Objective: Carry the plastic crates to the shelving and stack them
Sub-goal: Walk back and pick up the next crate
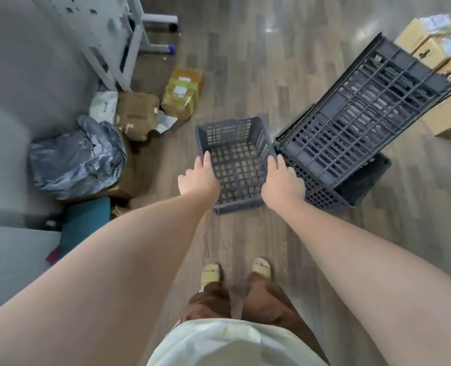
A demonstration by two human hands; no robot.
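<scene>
My left hand (199,178) and right hand (282,180) are open, fingers straight, stretched toward the side rims of the small crate (236,165) on the floor (245,75). The big crate (364,114) leans tilted just beside my right hand. If I bump it while lifting, it may topple.

The tilted large crate (364,114) is hiding most of the low crate (319,191) under it; the cardboard boxes (435,48) are running off the right edge; parcel labels (180,89) are blurring beyond reading.
</scene>
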